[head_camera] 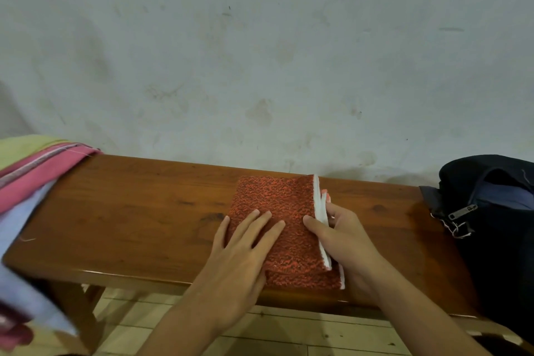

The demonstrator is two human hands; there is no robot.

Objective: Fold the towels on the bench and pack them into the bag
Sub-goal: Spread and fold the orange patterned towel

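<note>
A folded orange-red towel (pixel 277 202) with white edges lies in the middle of the wooden bench (pixel 130 211). My left hand (pixel 242 251) lies flat on the towel's near left part, fingers straight, pressing it down. My right hand (pixel 344 237) grips the towel's right edge, thumb on top and fingers under the white layers. A dark blue bag (pixel 491 211) with an open zipper sits on the bench's right end.
A heap of unfolded towels (pixel 34 179), pink, yellow-green and pale blue, hangs over the bench's left end. A stained wall (pixel 260 52) runs right behind the bench. Tiled floor (pixel 274 335) shows below the front edge.
</note>
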